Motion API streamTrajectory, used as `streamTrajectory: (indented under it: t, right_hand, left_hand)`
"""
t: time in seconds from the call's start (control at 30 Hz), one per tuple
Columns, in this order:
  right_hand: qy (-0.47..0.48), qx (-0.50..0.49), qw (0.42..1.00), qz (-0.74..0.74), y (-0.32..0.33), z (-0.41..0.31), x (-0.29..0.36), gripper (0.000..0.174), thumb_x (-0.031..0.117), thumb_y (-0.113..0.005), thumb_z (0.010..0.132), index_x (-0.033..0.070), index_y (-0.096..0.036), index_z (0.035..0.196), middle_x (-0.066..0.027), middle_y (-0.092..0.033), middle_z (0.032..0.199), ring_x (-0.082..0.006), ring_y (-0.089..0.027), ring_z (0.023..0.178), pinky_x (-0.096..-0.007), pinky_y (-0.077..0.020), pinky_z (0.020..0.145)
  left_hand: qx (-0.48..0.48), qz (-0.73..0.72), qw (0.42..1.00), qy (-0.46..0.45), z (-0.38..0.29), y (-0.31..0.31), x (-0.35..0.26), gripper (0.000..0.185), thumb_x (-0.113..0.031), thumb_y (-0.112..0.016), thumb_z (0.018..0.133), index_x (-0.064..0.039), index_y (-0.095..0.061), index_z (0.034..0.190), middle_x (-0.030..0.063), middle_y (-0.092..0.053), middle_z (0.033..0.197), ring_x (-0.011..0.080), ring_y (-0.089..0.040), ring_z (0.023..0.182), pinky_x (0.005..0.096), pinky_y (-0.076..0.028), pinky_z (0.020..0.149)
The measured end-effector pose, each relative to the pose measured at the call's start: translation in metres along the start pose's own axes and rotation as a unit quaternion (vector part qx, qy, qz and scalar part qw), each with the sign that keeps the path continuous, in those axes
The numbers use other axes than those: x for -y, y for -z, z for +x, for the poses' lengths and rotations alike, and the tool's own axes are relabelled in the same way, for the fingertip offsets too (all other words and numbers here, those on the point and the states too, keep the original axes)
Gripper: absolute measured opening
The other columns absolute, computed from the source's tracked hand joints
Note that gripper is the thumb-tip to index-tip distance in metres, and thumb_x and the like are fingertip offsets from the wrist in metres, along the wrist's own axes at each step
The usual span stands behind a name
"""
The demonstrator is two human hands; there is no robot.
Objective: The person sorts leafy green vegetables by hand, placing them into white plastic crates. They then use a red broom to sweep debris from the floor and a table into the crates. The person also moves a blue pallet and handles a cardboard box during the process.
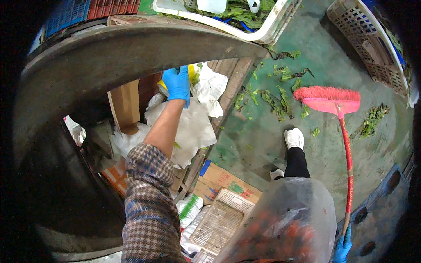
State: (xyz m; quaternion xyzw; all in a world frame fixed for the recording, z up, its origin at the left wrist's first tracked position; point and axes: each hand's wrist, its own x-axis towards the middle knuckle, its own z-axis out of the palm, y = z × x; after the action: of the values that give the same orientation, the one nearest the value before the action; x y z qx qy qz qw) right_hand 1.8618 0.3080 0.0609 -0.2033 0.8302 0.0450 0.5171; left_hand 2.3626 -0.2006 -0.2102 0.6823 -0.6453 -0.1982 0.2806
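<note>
My right hand [342,246], in a blue glove at the lower right, grips the lower end of a broom's handle [348,164]. The broom's pink head, with red bristles [329,93], is over the green floor at the far end. In another blue glove, my left hand [176,84] reaches below the edge of a large dark panel [138,42]. It is against a yellow object [191,71], partly covered by the hand; my fingertips are hidden, so whether they hold it is unclear. White plastic sheeting [197,123] and a crumpled white bag [210,87] lie around that hand.
Wilted leaves [274,102] litter the floor [253,141]. A white crate [263,36] with leaves is at the top, a perforated basket [368,49] at upper right. Near my legs are a flattened cardboard box [223,180] and a plastic basket [217,223]. A wooden beam [230,90] edges the floor.
</note>
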Motion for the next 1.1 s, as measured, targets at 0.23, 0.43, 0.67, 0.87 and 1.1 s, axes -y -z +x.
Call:
streamTrajectory:
  t: [0.23, 0.43, 0.67, 0.87, 1.1]
  right_hand:
    - [-0.006, 0.003, 1.000, -0.022, 0.002, 0.002, 0.000, 0.046, 0.022, -0.051, 0.092, 0.004, -0.042, 0.133, -0.0208, -0.061, 0.110, -0.0234, -0.061, 0.080, -0.0342, -0.0496, 0.068]
    - [-0.066, 0.019, 0.997, 0.018, -0.002, 0.004, -0.019, 0.046, 0.020, -0.054, 0.091, 0.005, -0.043, 0.133, -0.0182, -0.063, 0.107, -0.0190, -0.059, 0.076, -0.0294, -0.0489, 0.064]
    - [0.044, -0.022, 0.995, 0.084, -0.013, 0.009, -0.046, 0.046, 0.009, -0.044, 0.091, -0.005, -0.035, 0.135, -0.0125, -0.044, 0.135, -0.0174, -0.040, 0.122, -0.0283, -0.0298, 0.101]
    - [0.025, -0.039, 0.995, 0.086, -0.015, 0.004, -0.048, 0.046, 0.008, -0.045, 0.090, -0.004, -0.036, 0.135, -0.0145, -0.048, 0.128, -0.0177, -0.045, 0.110, -0.0294, -0.0342, 0.093]
    - [0.041, -0.042, 0.998, -0.029, -0.005, -0.002, -0.042, 0.047, 0.008, -0.047, 0.089, -0.001, -0.039, 0.134, -0.0201, -0.057, 0.109, -0.0195, -0.055, 0.084, -0.0317, -0.0439, 0.074]
  left_hand:
    - [0.107, 0.170, 0.978, 0.053, -0.020, -0.018, -0.040, 0.018, -0.017, -0.057, 0.082, -0.006, -0.063, 0.095, 0.0216, -0.062, 0.096, 0.0366, -0.061, 0.086, 0.0409, -0.048, 0.073]
    - [0.065, 0.220, 0.973, 0.007, -0.018, -0.023, -0.053, 0.013, -0.018, -0.057, 0.082, -0.005, -0.061, 0.081, 0.0181, -0.063, 0.079, 0.0358, -0.061, 0.076, 0.0425, -0.048, 0.066]
    - [0.163, -0.002, 0.986, -0.018, -0.083, 0.013, -0.079, 0.023, -0.012, -0.058, 0.083, -0.003, -0.062, 0.104, 0.0161, -0.061, 0.096, 0.0270, -0.057, 0.091, 0.0344, -0.045, 0.080]
    - [0.132, 0.285, 0.946, -0.081, -0.052, 0.018, -0.011, 0.025, -0.017, -0.058, 0.081, -0.010, -0.063, 0.104, 0.0183, -0.058, 0.087, 0.0349, -0.058, 0.083, 0.0427, -0.047, 0.074]
    - [0.117, 0.319, 0.940, -0.009, -0.042, 0.017, -0.027, 0.020, -0.024, -0.058, 0.080, -0.005, -0.063, 0.084, 0.0177, -0.059, 0.087, 0.0349, -0.060, 0.076, 0.0431, -0.048, 0.068]
